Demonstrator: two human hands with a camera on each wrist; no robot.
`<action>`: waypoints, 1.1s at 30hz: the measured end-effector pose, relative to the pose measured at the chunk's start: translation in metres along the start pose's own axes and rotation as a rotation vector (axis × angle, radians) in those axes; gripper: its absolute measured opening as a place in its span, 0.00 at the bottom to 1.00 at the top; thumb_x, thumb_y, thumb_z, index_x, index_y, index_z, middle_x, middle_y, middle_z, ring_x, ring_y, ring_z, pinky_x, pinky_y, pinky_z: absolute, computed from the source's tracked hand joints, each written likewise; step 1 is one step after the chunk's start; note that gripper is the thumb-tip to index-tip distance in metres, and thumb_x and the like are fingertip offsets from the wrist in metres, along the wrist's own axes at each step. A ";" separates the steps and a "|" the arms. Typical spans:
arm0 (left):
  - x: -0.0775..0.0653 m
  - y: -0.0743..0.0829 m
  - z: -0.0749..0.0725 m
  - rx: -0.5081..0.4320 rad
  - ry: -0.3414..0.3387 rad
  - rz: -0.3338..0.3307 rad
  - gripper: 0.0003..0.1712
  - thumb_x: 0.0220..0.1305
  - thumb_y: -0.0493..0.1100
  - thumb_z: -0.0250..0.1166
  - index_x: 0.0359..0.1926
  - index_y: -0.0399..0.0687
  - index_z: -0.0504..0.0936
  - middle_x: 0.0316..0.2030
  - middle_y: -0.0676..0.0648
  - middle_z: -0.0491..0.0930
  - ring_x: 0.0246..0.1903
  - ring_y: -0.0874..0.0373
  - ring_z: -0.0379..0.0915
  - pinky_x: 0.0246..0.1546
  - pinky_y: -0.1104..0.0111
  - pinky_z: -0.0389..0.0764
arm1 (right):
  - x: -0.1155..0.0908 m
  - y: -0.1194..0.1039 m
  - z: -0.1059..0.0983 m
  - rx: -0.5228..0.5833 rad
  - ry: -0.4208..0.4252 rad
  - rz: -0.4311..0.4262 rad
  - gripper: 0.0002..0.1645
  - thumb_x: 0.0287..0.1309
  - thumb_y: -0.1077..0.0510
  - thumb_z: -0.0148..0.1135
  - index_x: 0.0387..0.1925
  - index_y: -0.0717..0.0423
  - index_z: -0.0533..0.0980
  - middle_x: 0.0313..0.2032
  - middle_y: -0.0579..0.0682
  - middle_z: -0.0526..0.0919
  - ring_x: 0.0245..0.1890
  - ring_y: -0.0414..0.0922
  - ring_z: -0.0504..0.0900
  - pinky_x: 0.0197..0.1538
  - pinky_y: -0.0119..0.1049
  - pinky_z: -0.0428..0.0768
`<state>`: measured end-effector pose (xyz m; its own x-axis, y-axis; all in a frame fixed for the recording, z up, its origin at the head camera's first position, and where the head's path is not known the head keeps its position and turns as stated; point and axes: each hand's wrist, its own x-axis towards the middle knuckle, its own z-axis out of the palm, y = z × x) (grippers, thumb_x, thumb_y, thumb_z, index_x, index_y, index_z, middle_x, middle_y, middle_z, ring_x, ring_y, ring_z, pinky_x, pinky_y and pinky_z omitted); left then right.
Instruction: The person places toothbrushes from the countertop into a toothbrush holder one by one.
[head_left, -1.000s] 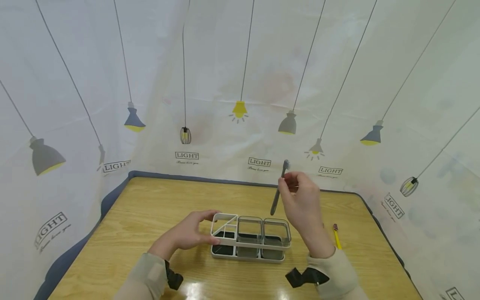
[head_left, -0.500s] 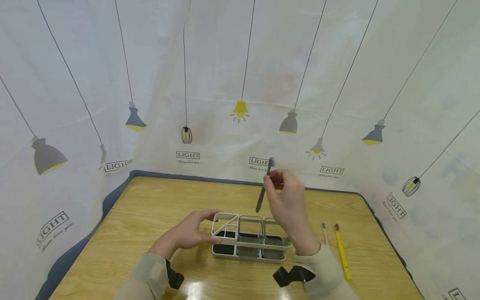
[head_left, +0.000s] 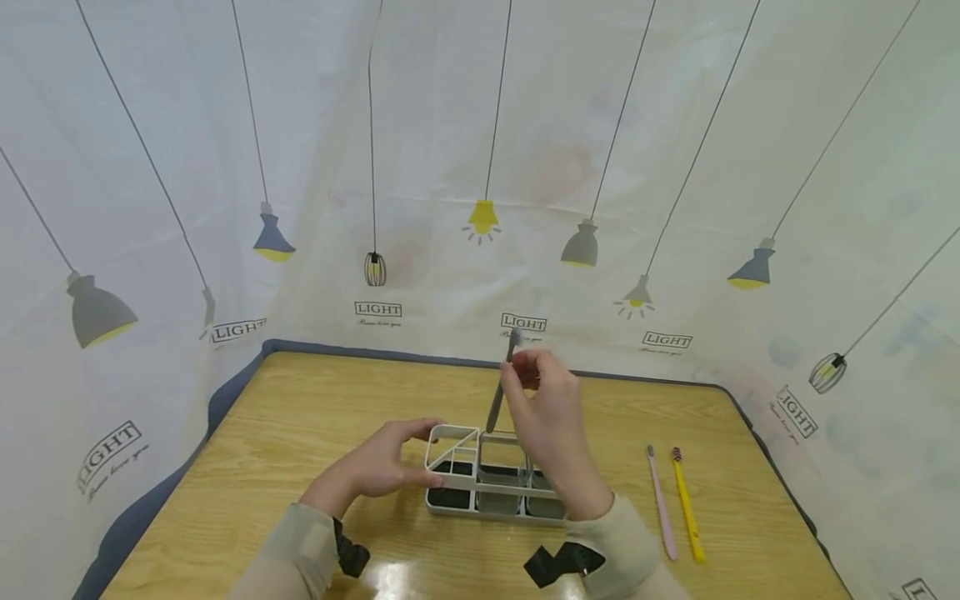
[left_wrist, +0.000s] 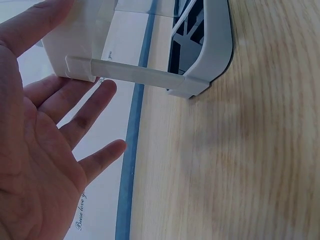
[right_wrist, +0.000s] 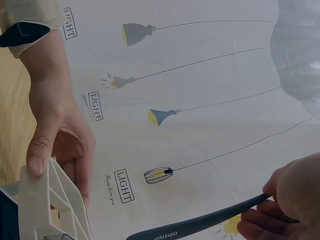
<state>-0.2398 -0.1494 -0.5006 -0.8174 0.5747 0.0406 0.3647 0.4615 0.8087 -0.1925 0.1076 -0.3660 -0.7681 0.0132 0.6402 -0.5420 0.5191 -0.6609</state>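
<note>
A white toothbrush holder (head_left: 495,490) with a divided section at its left and clear cups beside it stands on the table. My left hand (head_left: 375,467) grips its upper left end, thumb in front and fingers behind; the left wrist view shows the holder's white end (left_wrist: 210,55) near the palm. Upright and slightly tilted, a dark grey toothbrush (head_left: 496,404) is pinched near its head by my right hand (head_left: 547,408). Its lower end is just above the back rim of the middle cup in the head view. My right forearm hides part of the right cup.
To the right on the wooden table (head_left: 337,387) lie a pink toothbrush (head_left: 660,508) and a yellow toothbrush (head_left: 686,500), side by side with heads away from me. A white sheet (head_left: 427,125) printed with lamps hangs behind the table.
My right hand has carried the grey toothbrush leftward from right of the holder to over its middle. The pink toothbrush has come into view from behind the arm. My left hand stays put.
</note>
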 end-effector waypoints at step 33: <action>0.000 0.002 -0.001 0.009 -0.007 -0.031 0.48 0.58 0.61 0.81 0.76 0.58 0.73 0.64 0.50 0.79 0.67 0.48 0.70 0.68 0.36 0.64 | -0.046 0.027 0.052 0.028 -0.157 0.053 0.02 0.68 0.69 0.68 0.40 0.64 0.80 0.34 0.50 0.83 0.32 0.41 0.84 0.36 0.32 0.86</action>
<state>-0.2396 -0.1485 -0.4984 -0.8253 0.5646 0.0114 0.3429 0.4851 0.8044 -0.1893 0.0768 -0.4338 -0.8385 -0.0955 0.5365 -0.5071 0.4970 -0.7042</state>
